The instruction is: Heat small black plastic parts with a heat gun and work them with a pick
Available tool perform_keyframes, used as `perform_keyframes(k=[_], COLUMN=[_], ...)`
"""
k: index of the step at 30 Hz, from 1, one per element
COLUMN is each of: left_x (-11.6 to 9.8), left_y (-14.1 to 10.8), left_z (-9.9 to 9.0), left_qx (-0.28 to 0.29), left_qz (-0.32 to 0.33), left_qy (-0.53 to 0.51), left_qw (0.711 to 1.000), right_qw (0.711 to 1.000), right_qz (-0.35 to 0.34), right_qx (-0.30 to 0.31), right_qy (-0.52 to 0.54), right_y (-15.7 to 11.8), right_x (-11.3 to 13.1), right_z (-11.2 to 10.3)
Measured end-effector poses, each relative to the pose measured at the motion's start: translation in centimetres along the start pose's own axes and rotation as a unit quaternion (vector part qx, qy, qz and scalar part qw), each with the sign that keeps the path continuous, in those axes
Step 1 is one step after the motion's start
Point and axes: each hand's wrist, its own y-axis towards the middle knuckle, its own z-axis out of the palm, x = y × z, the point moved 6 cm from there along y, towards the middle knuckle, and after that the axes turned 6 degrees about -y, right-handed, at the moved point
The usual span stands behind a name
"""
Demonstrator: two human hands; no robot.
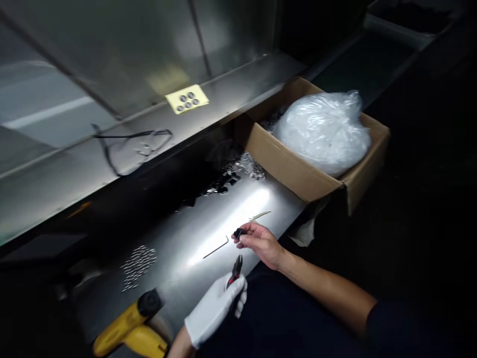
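Observation:
My left hand [219, 303], in a white glove, is closed round a pair of pliers [235, 271] with dark and red handles; the jaws point up and away from me. Bare and to the right, my right hand [263, 243] pinches a small black part [239, 232] between thumb and fingers, just beyond the plier tips and apart from them. A thin L-shaped hex key [216, 247] lies on the metal bench [179, 248] left of that part. Behind my right hand rests a slim pale strip [261, 215].
A cardboard box [290, 166] with a filled clear plastic bag [324, 132] stands at right. Small metal pins [138, 266] and a yellow power tool [130, 325] are at left. Glasses [134, 134] and a yellow card [187, 99] lie on the ledge. Dark parts [223, 186] line the bench's back.

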Motion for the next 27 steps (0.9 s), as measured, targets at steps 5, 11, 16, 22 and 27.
perform_keyframes(k=[5, 11, 16, 22, 27], left_x=[-0.1, 1.5, 2.8, 4.9, 9.4], left_y=[1.5, 2.4, 1.8, -2.3, -5.3], left_z=[-0.3, -0.4, -0.1, -1.5, -1.4], left_qx=[-0.037, -0.109, -0.111, -0.186, -0.220], left_qz=[-0.055, -0.078, -0.034, 0.017, 0.070], left_qy=[-0.089, -0.216, -0.285, -0.386, -0.486], left_qw=[0.994, 0.967, 0.952, 0.903, 0.843], right_qw=[0.956, 0.860, 0.850, 0.877, 0.849], right_qz=[-0.015, 0.094, 0.143, 0.082, 0.055], right_qx=[-0.242, -0.368, -0.282, -0.090, -0.020], right_qy=[-0.163, -0.340, -0.422, -0.464, -0.525], right_y=[-4.9, -9.7, -7.7, 3.5, 16.1], right_x=[-1.3, -5.8, -9.0, -9.0, -5.9], right_z=[-11.2, -22.3, -22.1, -12.0, -4.3])
